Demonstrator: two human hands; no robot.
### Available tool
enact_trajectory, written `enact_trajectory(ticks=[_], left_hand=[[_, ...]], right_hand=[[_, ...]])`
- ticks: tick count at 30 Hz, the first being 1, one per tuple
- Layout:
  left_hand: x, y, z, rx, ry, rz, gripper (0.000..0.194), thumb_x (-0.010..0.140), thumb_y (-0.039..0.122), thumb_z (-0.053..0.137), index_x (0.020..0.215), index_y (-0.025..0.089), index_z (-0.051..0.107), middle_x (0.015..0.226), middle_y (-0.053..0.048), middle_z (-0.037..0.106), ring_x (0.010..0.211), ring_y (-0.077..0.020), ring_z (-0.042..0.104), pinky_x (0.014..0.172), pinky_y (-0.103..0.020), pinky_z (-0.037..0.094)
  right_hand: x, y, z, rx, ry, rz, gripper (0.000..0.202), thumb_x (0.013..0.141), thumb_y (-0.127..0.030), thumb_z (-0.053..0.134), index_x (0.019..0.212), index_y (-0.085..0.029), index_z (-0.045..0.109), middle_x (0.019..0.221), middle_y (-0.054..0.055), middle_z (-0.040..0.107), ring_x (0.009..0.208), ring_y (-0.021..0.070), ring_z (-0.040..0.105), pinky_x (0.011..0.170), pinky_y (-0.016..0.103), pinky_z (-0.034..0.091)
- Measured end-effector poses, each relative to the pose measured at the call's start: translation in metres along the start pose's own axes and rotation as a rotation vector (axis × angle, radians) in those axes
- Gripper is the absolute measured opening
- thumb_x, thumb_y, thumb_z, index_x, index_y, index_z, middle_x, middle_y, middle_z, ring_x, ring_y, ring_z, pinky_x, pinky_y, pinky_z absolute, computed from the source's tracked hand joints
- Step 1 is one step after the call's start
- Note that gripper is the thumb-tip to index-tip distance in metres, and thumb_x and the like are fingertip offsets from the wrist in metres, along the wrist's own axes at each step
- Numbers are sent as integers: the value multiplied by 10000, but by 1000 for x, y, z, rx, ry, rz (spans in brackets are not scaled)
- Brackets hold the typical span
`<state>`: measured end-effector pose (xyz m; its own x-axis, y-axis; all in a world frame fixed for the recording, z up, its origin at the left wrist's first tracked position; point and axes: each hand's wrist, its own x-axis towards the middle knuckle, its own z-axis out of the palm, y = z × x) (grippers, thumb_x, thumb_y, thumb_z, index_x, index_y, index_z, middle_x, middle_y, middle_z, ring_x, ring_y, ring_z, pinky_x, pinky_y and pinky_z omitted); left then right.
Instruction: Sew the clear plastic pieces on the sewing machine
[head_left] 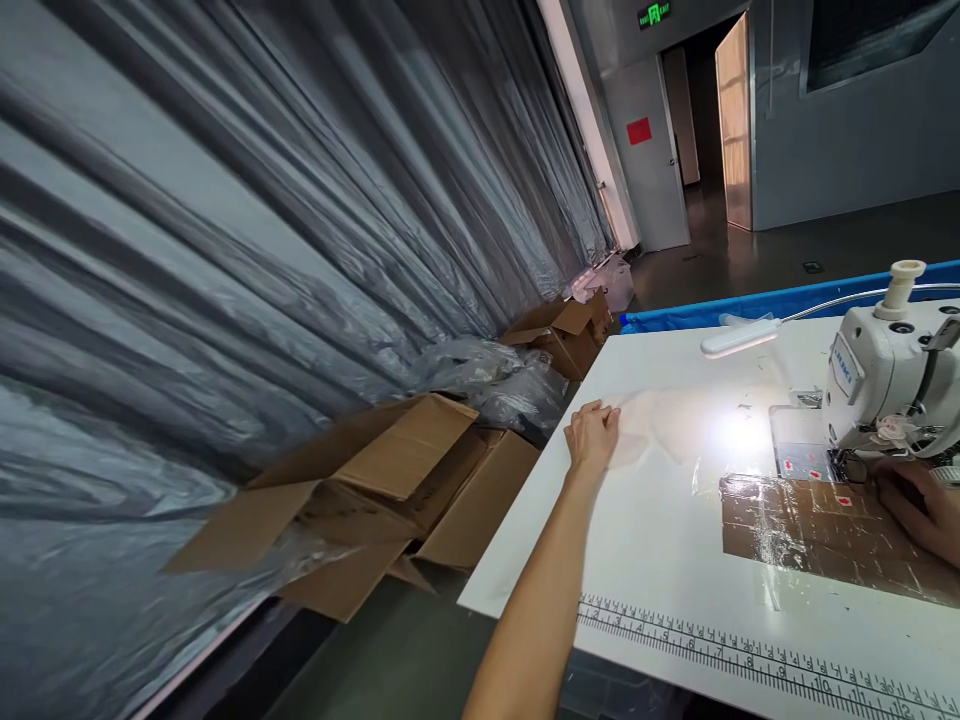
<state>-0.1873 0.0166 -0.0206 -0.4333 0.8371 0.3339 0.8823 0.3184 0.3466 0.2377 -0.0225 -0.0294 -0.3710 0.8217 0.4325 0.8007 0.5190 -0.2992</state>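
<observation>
My left hand (592, 436) is closed at the left side of the white table (652, 540), its fingers on the edge of a thin, pale, see-through piece of fabric (660, 415). That fabric lies flat and stretches right toward the bright lamp spot. At the right edge, my right hand (911, 500) rests beside the needle area of a white sewing machine (862, 370), over a brown taped sheet (795, 520). Its fingertips are partly hidden in shadow by the machine, and what they hold, if anything, cannot be made out.
A lit lamp (741, 340) on a bent arm hangs over the table. A ruler strip (697, 645) runs along the front edge. Open cardboard boxes (405, 450) and clear plastic bags (517, 385) stand left of the table, beside a grey curtain (300, 200).
</observation>
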Motion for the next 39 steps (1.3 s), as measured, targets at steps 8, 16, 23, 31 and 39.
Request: enact_trajectory(ticks=[8,16,23,31,39], left_hand=[[1,7,-9,-79,61,57,187,830,222,585,852,219,771,1136,-73,719,1013,-293,676,940,-436,505],[-41,52,-35,-108,-38,478,285,926,249,464,936,225,748,848,-92,716,805,-199,662,810,-308,502],[-145,114,-34,-349,-265,1172,284,944,183,449,1052,222,709,689,-64,690,582,-148,605,501,-223,440],[-167,158,-55,-717,-420,1296,500,955,353,502,1380,92,466,1184,-218,660,1114,-293,633,933,-450,535],[-131,153,-40,-744,-981,1002,220,864,267,566,1001,210,727,768,-38,723,647,-139,629,618,-249,509]], right_hand=[[3,-5,-3,-117,-177,105,393,886,-308,336,931,-161,697,776,119,693,643,268,675,556,342,486],[0,-17,-21,232,-355,282,372,890,-477,429,901,-209,687,655,57,663,565,230,631,543,330,472],[-8,-60,-30,1181,-752,682,560,836,-702,529,940,-167,659,937,124,705,751,192,703,638,304,585],[-18,-73,-22,1180,-710,417,279,793,-352,683,1008,-174,661,889,56,705,854,201,681,801,365,568],[-16,-58,-63,1227,-1077,422,273,794,-394,689,955,-175,671,737,4,718,602,129,696,587,234,551]])
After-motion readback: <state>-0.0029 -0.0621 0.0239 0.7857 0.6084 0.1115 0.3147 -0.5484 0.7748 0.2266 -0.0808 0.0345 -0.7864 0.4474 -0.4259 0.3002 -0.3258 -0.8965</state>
